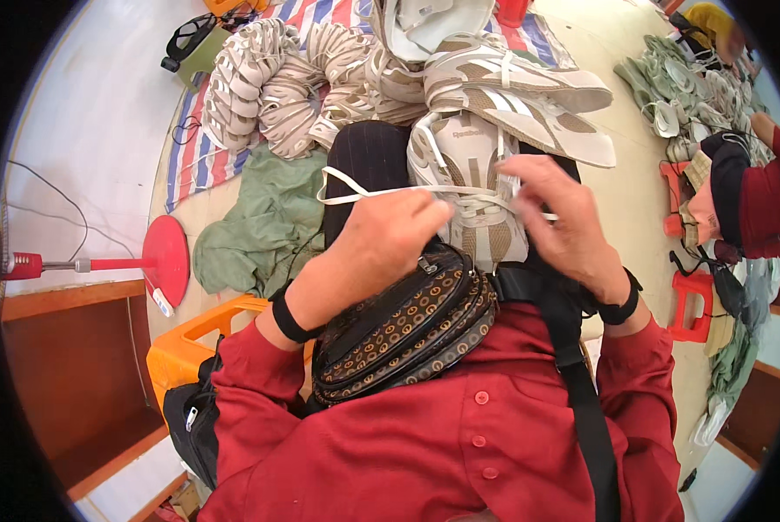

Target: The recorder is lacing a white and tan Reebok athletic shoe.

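Observation:
A white and beige sneaker (459,165) rests on my lap, toe away from me. My left hand (390,239) pinches a flat white shoelace (355,187) that loops out to the left over my dark trouser leg. My right hand (555,217) grips the lace at the right side of the shoe's eyelets. Both hands sit close together over the shoe's tongue. A brown patterned waist bag (407,326) lies against my red shirt just below the hands.
More white and beige sneakers (520,96) and a curved row of shoe uppers (268,87) lie ahead on a striped mat. A green cloth (259,226), a red fan base (168,257) and an orange stool (181,344) are on my left. Another person (738,200) sits at the right by red stools.

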The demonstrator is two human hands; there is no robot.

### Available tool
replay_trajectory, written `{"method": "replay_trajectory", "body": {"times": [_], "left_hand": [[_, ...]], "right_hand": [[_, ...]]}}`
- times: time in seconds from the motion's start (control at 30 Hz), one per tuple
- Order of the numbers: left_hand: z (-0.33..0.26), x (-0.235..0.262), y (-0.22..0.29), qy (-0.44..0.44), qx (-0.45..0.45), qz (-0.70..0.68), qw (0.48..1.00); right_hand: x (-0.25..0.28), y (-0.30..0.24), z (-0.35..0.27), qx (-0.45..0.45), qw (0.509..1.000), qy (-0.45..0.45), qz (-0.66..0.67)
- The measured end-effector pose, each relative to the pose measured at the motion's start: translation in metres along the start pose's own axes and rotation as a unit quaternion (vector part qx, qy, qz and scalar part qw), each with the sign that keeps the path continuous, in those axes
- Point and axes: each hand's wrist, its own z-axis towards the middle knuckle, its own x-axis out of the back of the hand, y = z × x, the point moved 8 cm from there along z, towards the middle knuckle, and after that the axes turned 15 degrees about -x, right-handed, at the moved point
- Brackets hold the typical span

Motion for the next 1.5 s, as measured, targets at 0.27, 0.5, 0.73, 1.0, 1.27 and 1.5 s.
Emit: {"method": "replay_trajectory", "body": {"times": [0.27,0.5,0.73,1.0,1.27,1.5], "left_hand": [[0.007,0.038,0.034,0.155,-0.112,0.06,0.98],[-0.01,0.03,0.02,0.211,-0.057,0.005,0.976],[-0.001,0.03,0.018,0.229,-0.049,-0.03,0.972],[-0.01,0.006,-0.004,0.138,0.086,-0.156,0.974],[-0.015,-0.029,-0.018,-0.036,0.152,-0.275,0.949],[-0.022,-0.032,-0.038,0.035,0.225,-0.316,0.921]], "right_hand": [[-0.07,-0.007,-0.005,0.002,0.952,-0.284,0.113],[-0.039,0.015,0.009,-0.121,0.96,-0.135,0.211],[-0.068,0.003,0.004,-0.143,0.937,-0.255,0.19],[-0.067,0.018,-0.007,-0.07,0.965,-0.247,0.058],[-0.07,0.007,0.0,0.009,0.97,-0.236,-0.056],[-0.072,0.02,0.005,-0.035,0.976,-0.207,-0.048]]}}
